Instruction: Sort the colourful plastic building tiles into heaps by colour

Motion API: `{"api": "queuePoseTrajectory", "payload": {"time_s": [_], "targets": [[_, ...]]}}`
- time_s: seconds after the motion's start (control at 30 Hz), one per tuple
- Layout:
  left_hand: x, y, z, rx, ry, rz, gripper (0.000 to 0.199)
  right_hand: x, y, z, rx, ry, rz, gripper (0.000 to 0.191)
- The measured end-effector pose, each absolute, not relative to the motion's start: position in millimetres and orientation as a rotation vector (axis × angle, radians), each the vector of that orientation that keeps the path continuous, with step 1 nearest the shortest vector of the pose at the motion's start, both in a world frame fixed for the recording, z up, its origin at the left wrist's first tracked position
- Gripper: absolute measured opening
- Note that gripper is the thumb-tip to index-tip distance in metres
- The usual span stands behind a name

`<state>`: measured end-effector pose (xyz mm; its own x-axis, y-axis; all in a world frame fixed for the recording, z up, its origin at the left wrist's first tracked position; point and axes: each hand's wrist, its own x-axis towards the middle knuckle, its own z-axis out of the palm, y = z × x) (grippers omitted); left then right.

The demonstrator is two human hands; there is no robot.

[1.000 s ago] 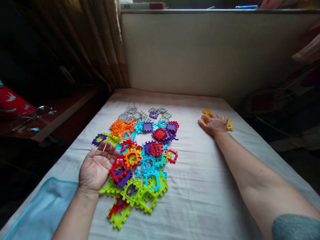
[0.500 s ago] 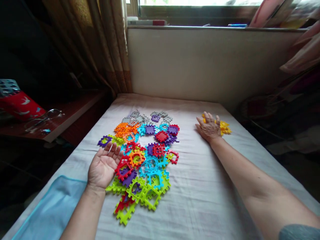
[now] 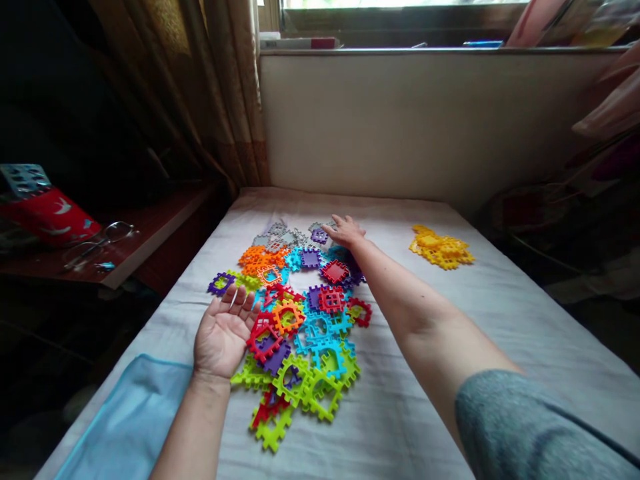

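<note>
My left hand (image 3: 223, 333) rests palm up at the left side of the pile, fingers apart and slightly curled, holding nothing. Beside its fingers lie red interlocking plastic tiles (image 3: 265, 340) and an orange tile (image 3: 289, 317). My right hand (image 3: 345, 231) reaches over the far end of the pile with fingers spread, near a purple tile (image 3: 319, 235) and the grey tiles (image 3: 280, 235). Whether it touches them I cannot tell. Blue tiles (image 3: 319, 331) fill the middle, with green tiles (image 3: 320, 393) nearest me. Off to the right sits a separate heap of yellow tiles (image 3: 440, 247).
A pale sheet (image 3: 400, 413) covers the surface. A light blue cloth (image 3: 130, 413) lies at the front left. On the dark side table (image 3: 165, 213) are eyeglasses (image 3: 103, 240) and a red container (image 3: 55, 213). A wall (image 3: 380, 127) and curtain (image 3: 230, 100) stand behind.
My right hand has moved left from the yellow heap to the far end of the mixed pile, uncovering the yellow tiles. My left hand keeps its pose; the view has shifted slightly.
</note>
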<state>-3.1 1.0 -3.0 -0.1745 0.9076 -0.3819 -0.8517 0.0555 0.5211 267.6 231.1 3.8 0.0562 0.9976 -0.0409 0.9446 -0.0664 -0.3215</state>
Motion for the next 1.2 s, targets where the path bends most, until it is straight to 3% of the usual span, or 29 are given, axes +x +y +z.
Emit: {"api": "queuePoseTrajectory", "payload": {"time_s": [0.27,0.47,0.67,0.9,1.07,1.2], "targets": [[-6.5,2.5,-11.1,0.132,0.758,1.552,0.023,238.4,235.8,0.5,-2.015,-2.148,0.491,0.059],[-8.0,1.9,-10.0,0.131,0.732,1.582,0.022,245.9,194.8,4.0,-1.654,-2.425,0.509,0.050],[-8.1,2.7,-10.6,0.117,0.723,1.629,0.022,256.9,155.7,30.9,-1.291,-2.505,0.814,0.045],[-5.6,2.8,-9.1,0.055,0.764,1.665,0.023,201.4,201.8,39.8,-1.640,-2.312,0.490,0.051],[-5.2,5.6,-11.5,0.095,0.874,1.781,0.025,147.7,232.2,23.2,-1.824,-2.217,0.586,0.071],[-1.9,8.2,-19.2,0.290,1.048,1.900,0.025,132.5,227.9,14.7,-1.801,-2.431,0.570,0.067]]}}
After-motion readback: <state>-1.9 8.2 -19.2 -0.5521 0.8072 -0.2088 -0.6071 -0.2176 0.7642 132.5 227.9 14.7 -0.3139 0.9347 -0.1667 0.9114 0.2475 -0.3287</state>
